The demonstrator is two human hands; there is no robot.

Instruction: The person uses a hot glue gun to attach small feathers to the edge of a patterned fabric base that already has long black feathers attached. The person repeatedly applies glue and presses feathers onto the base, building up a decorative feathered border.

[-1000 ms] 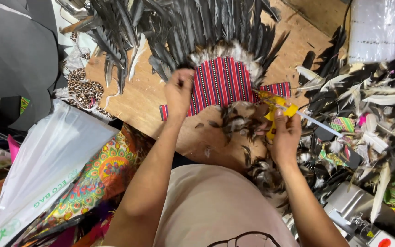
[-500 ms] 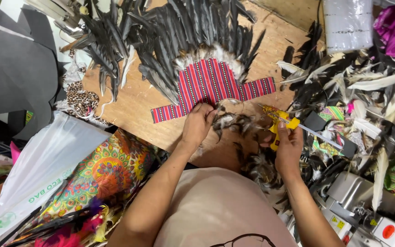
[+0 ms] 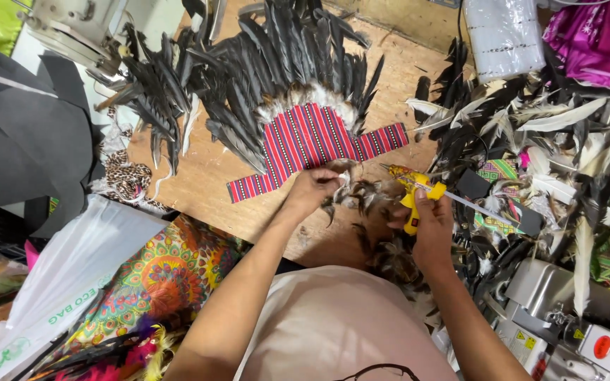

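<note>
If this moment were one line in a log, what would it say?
left hand: on lower edge of striped feather headdress | right hand: grips yellow glue gun, nozzle toward headdress | surface: wooden table

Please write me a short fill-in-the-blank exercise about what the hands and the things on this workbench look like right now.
1. The right hand holds a glue gun whose body is coloured ____.
2. The left hand touches the lower edge of a red striped band topped by a fan of ____.
3. The band lies on a workbench made of ____.

Missing words: yellow; feathers; wood
</note>
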